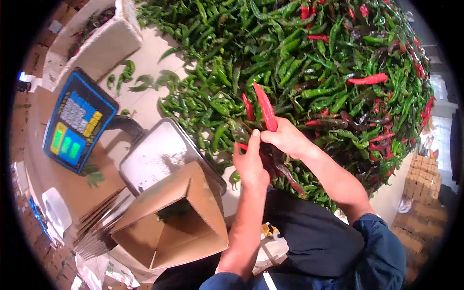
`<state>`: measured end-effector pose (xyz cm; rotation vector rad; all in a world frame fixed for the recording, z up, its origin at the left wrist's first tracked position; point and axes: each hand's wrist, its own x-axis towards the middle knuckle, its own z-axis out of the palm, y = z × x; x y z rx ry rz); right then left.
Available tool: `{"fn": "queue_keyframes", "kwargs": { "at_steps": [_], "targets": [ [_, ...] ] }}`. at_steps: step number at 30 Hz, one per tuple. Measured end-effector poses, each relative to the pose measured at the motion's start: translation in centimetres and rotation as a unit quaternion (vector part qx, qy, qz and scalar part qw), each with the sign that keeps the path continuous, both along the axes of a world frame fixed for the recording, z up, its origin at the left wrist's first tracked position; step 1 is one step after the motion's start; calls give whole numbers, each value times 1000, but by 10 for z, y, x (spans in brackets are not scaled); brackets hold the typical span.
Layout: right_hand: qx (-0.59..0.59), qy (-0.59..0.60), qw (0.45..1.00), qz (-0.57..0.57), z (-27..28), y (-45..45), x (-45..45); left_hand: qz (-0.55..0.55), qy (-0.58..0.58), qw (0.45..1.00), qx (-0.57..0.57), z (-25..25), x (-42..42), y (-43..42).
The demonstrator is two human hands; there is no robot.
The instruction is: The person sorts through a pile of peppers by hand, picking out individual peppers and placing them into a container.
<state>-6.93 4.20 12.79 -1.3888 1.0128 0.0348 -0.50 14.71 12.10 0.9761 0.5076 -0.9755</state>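
Red pepper (264, 107) being held in the right hand (286, 138)

The view is being filled mostly by a heap (285, 63) of peppers, chiefly green, with red ones scattered through it. On the left, the scale (153, 151) is being partly hidden by an open cardboard box (159, 200). Over the near side of the heap, the left hand (250, 163) and the right are being held close together. The left is being held half curled beside a small bit of red (241, 146); whether anything is being grasped by it cannot be told. The red pepper is being gripped at its lower end by the right thumb and fingers, its tip pointing away from both hands, just beyond the left thumb.
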Motion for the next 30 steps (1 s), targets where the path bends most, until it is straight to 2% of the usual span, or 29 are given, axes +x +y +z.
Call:
{"fn": "queue_keyframes", "kwargs": {
  "at_steps": [2,3,4,6,7,8,10,11,12,13,14,16,18,19,20,21,22,24,25,26,27,28,30],
  "targets": [
    [108,30,994,-8,28,-3,7,14,26,999,-25,17,2,4],
    [143,14,989,-44,42,1,12,12,52,998,18,31,6,4],
    [124,39,991,-27,37,2,10,4,49,999,5,32,5,5],
    [51,29,998,39,37,8,12,-19,53,997,55,27,3,7],
    [48,7,997,56,62,12,22,13,66,997,35,38,3,8],
    [46,-14,996,77,54,9,21,17,65,996,55,42,4,8],
    [43,36,988,143,83,1,42,81,88,992,40,77,11,3],
    [38,39,986,156,101,-3,57,107,92,987,73,100,19,-4],
    [-6,74,975,208,126,-12,80,108,54,993,-13,101,29,-7],
    [-39,83,970,227,149,-20,104,117,51,991,-29,120,48,-12],
    [-46,36,968,244,165,-31,130,127,45,990,-45,143,74,-20],
    [-150,54,932,326,230,-45,206,166,9,971,-170,180,133,-36],
    [-230,42,884,404,303,-53,299,135,-170,947,-235,223,217,-55],
    [-299,-15,876,378,332,-63,346,75,-277,921,-263,241,266,-59],
    [-374,-67,857,347,362,-72,391,58,-275,884,-372,243,338,-81],
    [-450,-110,830,311,393,-79,434,42,-278,916,-286,276,363,-78],
    [-559,-151,780,240,419,-91,468,29,-280,939,-197,308,379,-75],
    [-627,-202,725,203,450,-97,446,79,-257,955,-128,310,401,-68],
    [-645,-222,702,205,454,-103,416,23,-255,955,-152,288,420,-59],
    [-651,-232,690,216,450,-107,374,-1,-373,914,-160,273,401,-43],
    [-649,-233,687,229,441,-110,326,-7,-357,923,-144,259,400,-35],
    [-633,-227,701,238,423,-113,278,-16,-342,931,-129,248,405,-30],
    [-547,-193,781,233,359,-122,178,179,-157,971,-37,239,412,-21]
  ]
}}
